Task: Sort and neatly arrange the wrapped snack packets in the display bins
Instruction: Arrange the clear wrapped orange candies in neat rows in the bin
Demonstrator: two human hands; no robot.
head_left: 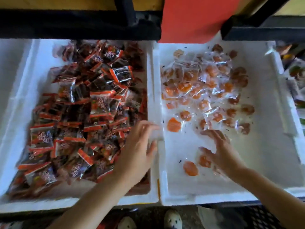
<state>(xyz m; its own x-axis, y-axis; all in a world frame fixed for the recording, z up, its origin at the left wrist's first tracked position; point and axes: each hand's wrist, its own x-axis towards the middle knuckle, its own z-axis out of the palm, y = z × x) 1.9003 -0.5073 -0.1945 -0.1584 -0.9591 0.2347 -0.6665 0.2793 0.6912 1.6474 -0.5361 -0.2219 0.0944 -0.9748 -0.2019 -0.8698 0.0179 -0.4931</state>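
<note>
Bottom of frame: the toes of a pair of light shoes (173, 220) on a dark floor, with black mesh (257, 217) to the lower right. Neither bears on the task.

Hands. The left hand (140, 146) reaches in from the lower left. Its fingers are extended and loose over the wall shared by the two bins, and it grasps nothing. The right hand (221, 149) is in the lower centre-right, spread flat and low over the floor of the right bin (181, 199), and it grips no packet. Both hands are motion-blurred, so contact with the foam cannot be confirmed.

Task items. Two stray orange packets (190, 168) lie just beside the right thumb, apart from the main orange packets (198, 83), which are scattered loosely across the middle and upper part of that bin. Darker brown pieces (244, 128) are mixed in along their right side. The left bin (33, 205) is heaped full with red-and-black packets (74, 104), which lie at all angles.

Step in hand, as judged: tidying the right bin by gathering loose orange packets toward the main group. The next move calls for sweeping or picking up the two strays near the thumb and pushing them up-frame. The clear wrappers look slippery and are likely to slide rather than stack.

Obstructions. The raised shared wall sits under the left hand. The overfull left pile crowds that wall, and packets could spill over it.

Far field: a further bin (297, 71) at the right edge holding other packets, a black shelf frame (79, 23) across the top, and a red panel (189, 19) at upper centre.
</note>
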